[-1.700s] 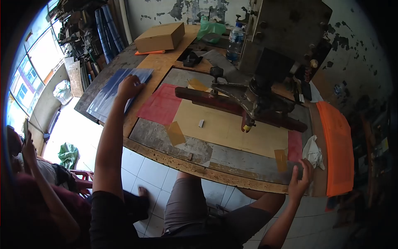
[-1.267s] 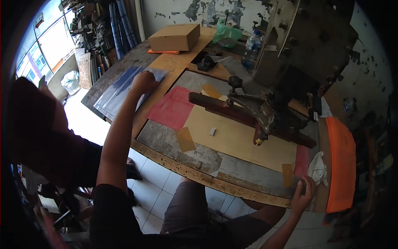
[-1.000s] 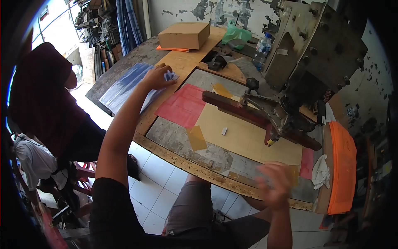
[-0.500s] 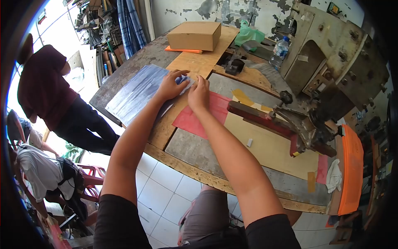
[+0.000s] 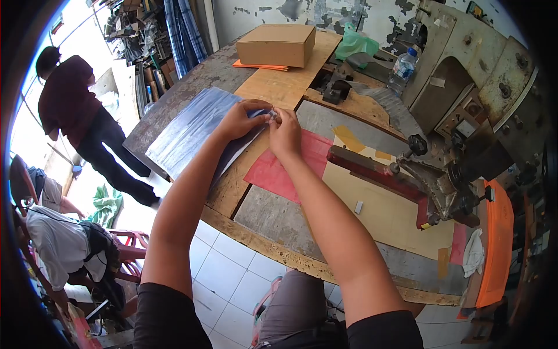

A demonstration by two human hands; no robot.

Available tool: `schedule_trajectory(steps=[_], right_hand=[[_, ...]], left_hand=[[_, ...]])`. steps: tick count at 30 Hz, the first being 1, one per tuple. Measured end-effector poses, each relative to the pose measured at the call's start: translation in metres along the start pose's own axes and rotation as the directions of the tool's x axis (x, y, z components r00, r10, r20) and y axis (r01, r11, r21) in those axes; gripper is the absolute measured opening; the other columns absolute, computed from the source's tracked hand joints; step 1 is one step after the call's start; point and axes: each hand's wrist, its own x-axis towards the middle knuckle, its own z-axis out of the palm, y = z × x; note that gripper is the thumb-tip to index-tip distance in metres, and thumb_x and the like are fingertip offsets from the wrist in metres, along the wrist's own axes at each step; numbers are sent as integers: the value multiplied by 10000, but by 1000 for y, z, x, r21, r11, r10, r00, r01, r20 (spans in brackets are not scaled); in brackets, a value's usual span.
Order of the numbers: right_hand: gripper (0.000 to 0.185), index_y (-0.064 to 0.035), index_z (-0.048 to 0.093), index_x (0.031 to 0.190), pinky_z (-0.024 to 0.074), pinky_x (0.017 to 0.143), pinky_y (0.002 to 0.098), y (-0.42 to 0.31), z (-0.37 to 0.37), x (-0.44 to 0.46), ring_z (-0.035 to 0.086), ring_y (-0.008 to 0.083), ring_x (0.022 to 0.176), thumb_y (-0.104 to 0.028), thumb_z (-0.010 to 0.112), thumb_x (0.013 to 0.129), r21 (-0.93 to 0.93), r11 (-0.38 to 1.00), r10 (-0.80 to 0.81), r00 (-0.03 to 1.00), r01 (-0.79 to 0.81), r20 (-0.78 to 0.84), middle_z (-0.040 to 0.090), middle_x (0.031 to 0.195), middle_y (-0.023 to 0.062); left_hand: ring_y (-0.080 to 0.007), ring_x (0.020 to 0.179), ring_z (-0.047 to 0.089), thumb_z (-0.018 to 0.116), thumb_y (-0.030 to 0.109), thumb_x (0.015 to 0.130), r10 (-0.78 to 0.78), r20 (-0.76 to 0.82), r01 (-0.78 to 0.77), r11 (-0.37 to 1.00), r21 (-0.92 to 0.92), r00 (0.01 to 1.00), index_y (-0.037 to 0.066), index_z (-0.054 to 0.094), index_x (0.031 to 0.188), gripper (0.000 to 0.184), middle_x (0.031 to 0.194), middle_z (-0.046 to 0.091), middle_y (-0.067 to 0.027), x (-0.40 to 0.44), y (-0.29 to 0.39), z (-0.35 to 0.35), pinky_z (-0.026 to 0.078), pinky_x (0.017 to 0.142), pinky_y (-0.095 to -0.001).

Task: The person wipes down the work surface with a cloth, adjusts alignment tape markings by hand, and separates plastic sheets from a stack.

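Over the right end of a stack of glossy blue sheets (image 5: 189,128), my left hand (image 5: 244,119) is closed, its fingertips pinching the sheets' corner. My right hand (image 5: 285,131) meets it there, thumb and fingers pressed together; what lies between them is too small to make out. Below my right hand is a red sheet (image 5: 279,174) on the metal plate (image 5: 273,215). A yellow board (image 5: 401,227) beside it carries a small white piece (image 5: 358,207) and lies partly under the dark red bar (image 5: 378,177) of the machine.
A cardboard box (image 5: 276,46) sits on orange sheets at the back. Behind the plate are a water bottle (image 5: 402,70) and a green bag (image 5: 356,42). Orange material (image 5: 497,244) and a white cloth (image 5: 474,253) lie right. Two people are at the left, one standing (image 5: 72,104), one seated (image 5: 64,238).
My right hand has left the table's right front side and come across to my left hand at the blue sheets. The standing person has moved away towards the window. The view has shifted right.
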Motion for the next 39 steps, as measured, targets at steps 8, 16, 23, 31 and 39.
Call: schedule_trajectory(steps=[8, 16, 23, 31, 39], right_hand=[[365, 3, 715, 1331, 575, 1013, 439, -4, -5, -1, 712, 364, 1148, 1, 732, 966, 0, 1000, -30, 1000, 30, 0, 697, 1268, 190], [428, -14, 719, 1340, 586, 990, 416, 9, 3, -1, 735, 330, 1097, 81, 737, 923, -32, 993, -111, 992, 109, -54, 702, 1260, 179], [392, 19, 707, 1328, 571, 1055, 442, -1, -5, -2, 698, 375, 1227, 59, 704, 939, 8, 999, -41, 999, 40, 18, 690, 1328, 202], [385, 22, 704, 1323, 578, 1041, 438, 8, -1, 0, 704, 372, 1204, 67, 689, 941, 24, 997, -77, 997, 76, 14, 687, 1306, 201], [404, 21, 690, 1339, 565, 1061, 439, 0, -6, -3, 695, 371, 1222, 81, 673, 940, 1, 999, -54, 998, 54, 30, 681, 1310, 197]], left_hand=[[-296, 1286, 718, 841, 348, 937, -45, -36, 47, 998, 46, 998, 44, 796, 1289, 467, 1323, 785, -167, -1, 0, 2, 503, 1144, -403], [-278, 1265, 729, 856, 375, 925, -93, 12, 93, 996, -1, 996, 50, 795, 1286, 489, 1323, 785, -161, 0, 3, -2, 512, 1129, -393], [-282, 1288, 718, 865, 372, 924, 2, 43, -3, 999, 38, 999, 52, 790, 1301, 500, 1332, 784, -155, 2, -8, -2, 501, 1150, -402], [-295, 1265, 732, 880, 385, 894, -39, 17, 38, 998, 51, 999, 27, 800, 1261, 519, 1301, 793, -162, 0, 6, -1, 513, 1138, -392], [-277, 1282, 731, 870, 374, 907, -38, 31, 38, 999, 12, 999, 39, 798, 1287, 511, 1323, 793, -153, 2, -4, -3, 515, 1142, -390]])
